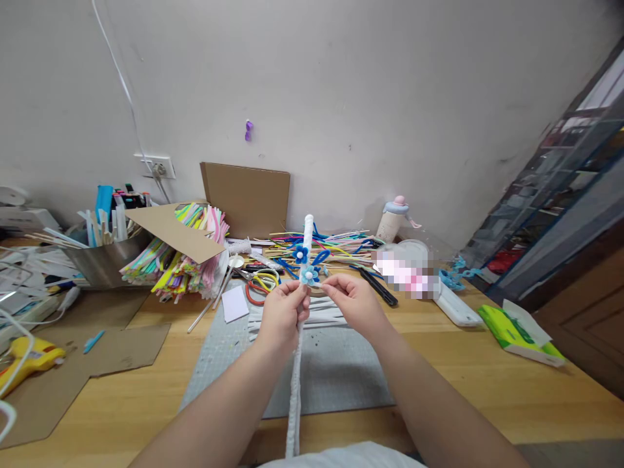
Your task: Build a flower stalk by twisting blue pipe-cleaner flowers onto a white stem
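A long white wrapped stick (pixel 308 233) runs upright through my left hand (pixel 286 311), whose fingers are closed round it. Its lower end reaches down towards my lap. Fixed to its upper part are a dark blue flower (pixel 300 254) and a light blue flower (pixel 309 275), both with pale centres, and dark blue leaf loops (pixel 320 257). Beside the light blue flower, my right hand (pixel 355 303) pinches a thin whitish strip (pixel 316 285), probably a pipe cleaner. Its far end is hidden by the flower and my left fingers.
Under my hands lies a grey cutting mat (pixel 336 383) with several white strips (pixel 326 313). Behind are loose coloured pipe cleaners (pixel 336 242), scissors (pixel 248 275) and a black pen-like tool (pixel 379 288). A yellow glue gun (pixel 36 357) is left; a green tissue pack (pixel 519 338) is right.
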